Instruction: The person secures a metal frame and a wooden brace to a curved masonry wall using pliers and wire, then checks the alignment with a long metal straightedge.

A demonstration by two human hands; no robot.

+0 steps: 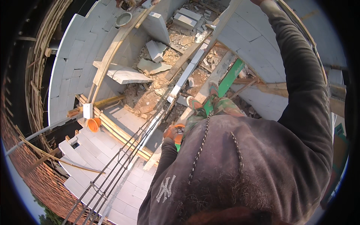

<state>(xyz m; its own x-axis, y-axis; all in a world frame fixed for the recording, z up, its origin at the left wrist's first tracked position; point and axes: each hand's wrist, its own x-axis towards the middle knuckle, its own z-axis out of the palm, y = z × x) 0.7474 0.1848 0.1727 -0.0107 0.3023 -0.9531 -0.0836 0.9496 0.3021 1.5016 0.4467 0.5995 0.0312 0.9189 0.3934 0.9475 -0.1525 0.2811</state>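
Note:
My left hand point(170, 132) is at the lower middle, beside my leg. Its fingers are closed at the edge of an orange bucket point(179, 129), which my sleeve and body partly hide. Stretched up to the top right, my right arm ends in my right hand point(257, 1), mostly cut off by the picture's edge near the top of the grey block wall point(251, 45). Its fingers are out of sight. My sandalled feet point(195, 104) stand on a narrow wooden plank point(204, 92), next to a green board point(231, 77).
Left of me runs a long rebar cage point(112, 165). A second orange bucket point(93, 125) and a white block point(87, 111) sit by bamboo poles point(112, 125). Rubble point(150, 97) and loose blocks point(155, 50) lie below. A round grey bucket point(123, 19) rests near the far wall.

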